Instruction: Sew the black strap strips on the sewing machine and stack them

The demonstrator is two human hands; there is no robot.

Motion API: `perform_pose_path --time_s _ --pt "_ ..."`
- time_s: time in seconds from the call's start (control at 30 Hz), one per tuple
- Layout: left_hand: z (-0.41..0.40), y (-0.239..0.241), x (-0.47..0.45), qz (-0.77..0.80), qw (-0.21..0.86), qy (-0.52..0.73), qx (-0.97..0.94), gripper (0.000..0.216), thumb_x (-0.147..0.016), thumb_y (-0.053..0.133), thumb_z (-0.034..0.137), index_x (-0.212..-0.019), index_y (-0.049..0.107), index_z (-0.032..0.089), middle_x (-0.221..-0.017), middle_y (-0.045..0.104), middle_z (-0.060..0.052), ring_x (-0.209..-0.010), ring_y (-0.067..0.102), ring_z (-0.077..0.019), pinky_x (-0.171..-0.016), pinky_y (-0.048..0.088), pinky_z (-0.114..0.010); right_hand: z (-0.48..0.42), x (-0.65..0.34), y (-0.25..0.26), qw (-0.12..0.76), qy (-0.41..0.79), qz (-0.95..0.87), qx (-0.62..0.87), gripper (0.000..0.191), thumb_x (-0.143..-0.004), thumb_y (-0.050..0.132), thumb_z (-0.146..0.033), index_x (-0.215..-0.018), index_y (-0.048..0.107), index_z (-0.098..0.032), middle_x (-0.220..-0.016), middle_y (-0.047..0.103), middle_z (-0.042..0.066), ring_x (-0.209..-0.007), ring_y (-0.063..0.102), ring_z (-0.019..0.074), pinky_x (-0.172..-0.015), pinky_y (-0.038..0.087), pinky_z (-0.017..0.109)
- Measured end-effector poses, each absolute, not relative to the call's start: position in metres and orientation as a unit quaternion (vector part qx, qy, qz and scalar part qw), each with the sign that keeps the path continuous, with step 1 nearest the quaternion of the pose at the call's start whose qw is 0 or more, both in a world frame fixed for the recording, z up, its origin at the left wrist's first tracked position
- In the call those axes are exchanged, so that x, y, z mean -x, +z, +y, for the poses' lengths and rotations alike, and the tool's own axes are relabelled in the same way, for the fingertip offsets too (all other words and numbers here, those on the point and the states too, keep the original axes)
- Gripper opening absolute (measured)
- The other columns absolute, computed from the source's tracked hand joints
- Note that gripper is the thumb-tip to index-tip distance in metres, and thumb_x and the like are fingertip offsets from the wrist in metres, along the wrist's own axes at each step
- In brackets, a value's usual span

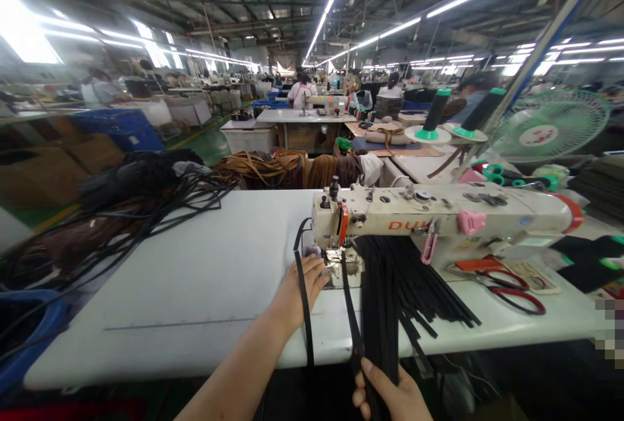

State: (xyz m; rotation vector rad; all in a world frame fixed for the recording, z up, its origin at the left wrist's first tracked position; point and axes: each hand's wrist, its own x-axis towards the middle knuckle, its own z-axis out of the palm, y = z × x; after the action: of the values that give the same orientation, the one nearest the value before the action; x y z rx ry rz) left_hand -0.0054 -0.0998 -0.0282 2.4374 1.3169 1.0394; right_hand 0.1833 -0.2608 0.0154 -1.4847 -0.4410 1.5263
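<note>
My left hand (298, 288) lies with fingers stretched out on the white table, its fingertips beside the needle area of a sewing machine (375, 216). Across the back of this hand runs a narrow black strip (303, 297), which curves away behind the machine head and hangs over the front edge. My right hand (385, 392), at the table's front edge, grips a black strap (351, 310) between thumb and fingers. That strap reaches up to the presser foot (334, 255). A bundle of black straps (385, 297) lies under the machine arm, right beside the held one.
Red-handled scissors (517, 291) lie on the right, and pink thread snips (429, 245) hang on the machine. Tangled black cords (170, 213) cover the table's left end. Behind are brown straps (268, 167), thread cones (433, 115), a green fan (550, 128) and people at other tables.
</note>
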Motion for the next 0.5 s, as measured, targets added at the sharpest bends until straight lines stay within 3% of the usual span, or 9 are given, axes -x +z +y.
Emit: perform_pose_path --time_s 0.33,0.5 --pt "-0.102 -0.013 0.003 0.458 0.140 0.324 -0.816 0.029 -0.103 0.051 0.031 -0.123 0.070 0.022 -0.133 0.068 -0.008 -0.134 0.057 -0.0263 -0.119 0.042 -0.053 -0.264 -0.178 0.012 0.480 0.603 -0.208 0.602 0.055 -0.062 0.089 -0.062 -0.073 0.062 -0.015 -0.052 0.069 0.003 -0.039 0.056 0.0101 -0.045 0.042 0.021" --pt "-0.089 -0.019 0.005 0.468 0.188 0.369 -0.780 0.022 -0.099 0.053 0.023 -0.106 0.073 0.020 -0.120 0.072 -0.007 -0.123 0.063 -0.0226 -0.115 0.048 -0.043 -0.269 -0.177 0.016 0.465 0.607 -0.221 0.606 0.060 -0.057 0.089 -0.067 -0.072 0.061 -0.016 -0.050 0.068 0.003 -0.037 0.056 0.0121 -0.043 0.041 0.024"
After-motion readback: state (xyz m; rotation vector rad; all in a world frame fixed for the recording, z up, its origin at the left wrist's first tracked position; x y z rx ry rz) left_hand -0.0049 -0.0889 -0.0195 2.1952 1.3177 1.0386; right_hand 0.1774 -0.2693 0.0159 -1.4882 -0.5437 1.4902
